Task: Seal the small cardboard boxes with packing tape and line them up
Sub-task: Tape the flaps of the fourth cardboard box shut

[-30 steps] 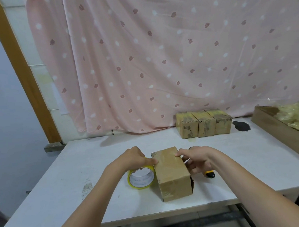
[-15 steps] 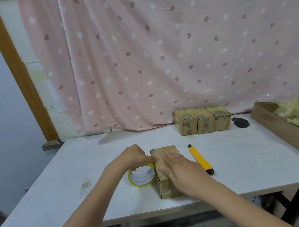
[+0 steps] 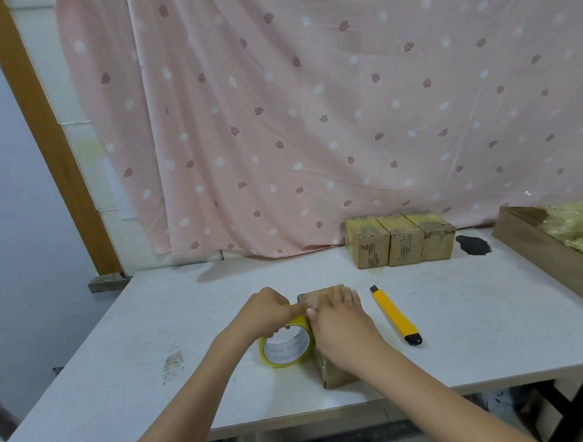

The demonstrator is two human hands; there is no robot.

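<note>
Cardboard lies under flat, straight fingers: the right hand (image 3: pixel 343 332) presses the box (image 3: pixel 337 374) top. At its 9 o'clock, the left hand (image 3: pixel 265 310) seemingly pinches the tape (image 3: pixel 286 347). Three boxes (image 3: pixel 401 239) stand at 1 o'clock, a cutter (image 3: pixel 395 315) between.

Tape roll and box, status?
Left hand grips tape roll beside box. Right hand flat on box top, fingers straight. Three boxes lined up at back. Yellow knife lies clear, right of box.
</note>
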